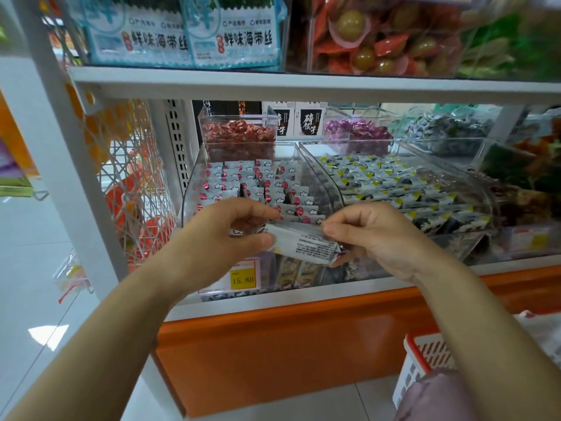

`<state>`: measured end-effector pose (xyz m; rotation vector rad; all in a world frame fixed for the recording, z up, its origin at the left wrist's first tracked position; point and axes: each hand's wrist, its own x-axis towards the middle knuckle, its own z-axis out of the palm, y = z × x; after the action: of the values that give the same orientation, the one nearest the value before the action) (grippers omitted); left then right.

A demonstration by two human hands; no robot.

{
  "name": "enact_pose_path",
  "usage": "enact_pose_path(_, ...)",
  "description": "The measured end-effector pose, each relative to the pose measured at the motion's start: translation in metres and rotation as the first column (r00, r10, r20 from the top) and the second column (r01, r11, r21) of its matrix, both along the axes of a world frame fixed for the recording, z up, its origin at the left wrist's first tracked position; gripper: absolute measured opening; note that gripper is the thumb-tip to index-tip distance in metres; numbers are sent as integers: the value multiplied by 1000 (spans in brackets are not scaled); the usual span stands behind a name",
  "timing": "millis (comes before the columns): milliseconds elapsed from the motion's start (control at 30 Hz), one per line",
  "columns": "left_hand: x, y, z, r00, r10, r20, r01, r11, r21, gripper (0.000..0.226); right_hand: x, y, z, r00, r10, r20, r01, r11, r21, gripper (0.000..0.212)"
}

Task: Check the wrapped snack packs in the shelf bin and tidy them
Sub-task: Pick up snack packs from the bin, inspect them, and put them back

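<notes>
Silver-white pack (pixel 303 246), small print facing up, is held in front of the bin (pixel 190 189), near its front lip. It spans the gap between the two hands, tilted a little with the right end lower.

Left hand (pixel 230 232): thumb and curled fingers pinch the pack's left end. Right hand (pixel 373 235): thumb and forefinger pinch the right end, the other fingers curled in beneath. Both forearms are bare.

The bin is clear plastic with a curved front and sits on the lower shelf (pixel 303 86). Inside it, packs (pixel 273 186) stand on edge in rows, white with a red dot and cloud print. There are a few dark gaps among the rows. A yellow price tag (pixel 243 279) reading 15.80 sits at the bin's front, just below the left hand.

The next bin (pixel 473 180), to the right and touching, holds dark packs with yellow corners, lying flat in rows. Behind the bins, one clear box holds red sweets (pixel 239 132) and another holds purple sweets (pixel 358 132).

On the upper shelf stand blue-white bags (pixel 233 34) with Chinese print, with orange and green sweets to their right. An orange panel (pixel 288 344) runs under the shelf. A white basket (pixel 425 360) with a red rim is at lower right, near the right forearm.
</notes>
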<state>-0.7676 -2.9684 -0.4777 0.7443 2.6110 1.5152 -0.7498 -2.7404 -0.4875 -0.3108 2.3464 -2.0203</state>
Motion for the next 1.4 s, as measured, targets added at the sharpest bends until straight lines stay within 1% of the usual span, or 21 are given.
enact_pose_path(67,-1,-1,-1,1000,15,21,-16,1000,9,19,-1,-2,-3,1000,-20,-1,20,1000,-1,14)
enact_pose_path(133,-4,-3,-2,997,83,6,-83,997,-1,11,-3,-5,-6,999,-43,-4,43,998,-39,16)
enact_pose_path(167,-5,-4,-2,992,130,-8,-130,992,11,8,-2,-7,-6,999,-36,-6,36,996,-78,23)
enact_pose_path(233,-5,-5,0,979,205,-14,-203,976,75,9,-2,-12,-6,999,-6,-34,2,991,-134,36)
enact_pose_path(300,-5,-2,1,967,254,-13,-250,960,127,12,-2,-17,-6,994,-42,-104,35,997,-66,45)
enact_pose_path(367,-7,3,1,954,294,-53,-286,950,129,16,-5,-22,-6,972,-132,-197,130,991,-21,35)
enact_pose_path(400,-10,5,0,940,325,-104,-314,943,110,22,-7,-23,-6,953,-189,-237,184,982,-44,29)
enact_pose_path(467,-18,7,-2,880,398,-260,-403,914,33,33,-12,-23,-5,905,-332,-267,306,942,-136,21)
enact_pose_path(500,-24,7,-2,847,415,-333,-440,898,2,35,-14,-22,-4,875,-403,-268,366,913,-177,19)
enact_pose_path(533,-29,6,-3,827,410,-385,-458,888,-37,36,-16,-20,-3,845,-461,-269,416,885,-210,19)
enact_pose_path(600,-41,7,-6,838,322,-440,-428,888,-165,37,-20,-18,-4,804,-531,-268,475,844,-249,21)
enact_pose_path(633,-46,10,-8,860,250,-445,-389,885,-255,39,-22,-18,-4,791,-550,-267,494,832,-252,20)
enact_pose_path(700,-56,16,-12,903,116,-414,-311,840,-444,44,-25,-21,-6,779,-569,-263,510,819,-262,18)
enact_pose_path(767,-65,22,-16,943,69,-325,-256,776,-577,48,-27,-23,-7,780,-569,-261,504,818,-277,20)
enact_pose_path(867,-73,26,-19,970,47,-240,-206,687,-697,53,-29,-24,-8,775,-573,-268,510,816,-270,27)
enact_pose_path(933,-74,25,-21,966,40,-256,-217,665,-714,53,-29,-24,-8,771,-571,-280,512,819,-260,23)
enact_pose_path(1067,-62,24,-19,937,86,-340,-306,671,-675,47,-30,-29,-5,769,-544,-335,505,839,-202,16)
enact_pose_path(1167,-52,23,-17,930,89,-356,-323,658,-681,44,-38,-35,3,757,-507,-412,501,855,-132,13)
enact_pose_path(1233,-49,23,-17,925,93,-369,-334,663,-670,45,-48,-40,8,747,-465,-474,511,859,-37,12)
enact_pose_path(1300,-45,21,-19,921,105,-375,-345,666,-661,46,-60,-46,13,746,-391,-539,513,853,92,11)
enact_pose_path(1400,-40,17,-23,921,121,-370,-349,678,-647,47,-81,-55,16,785,-225,-577,479,811,336,19)
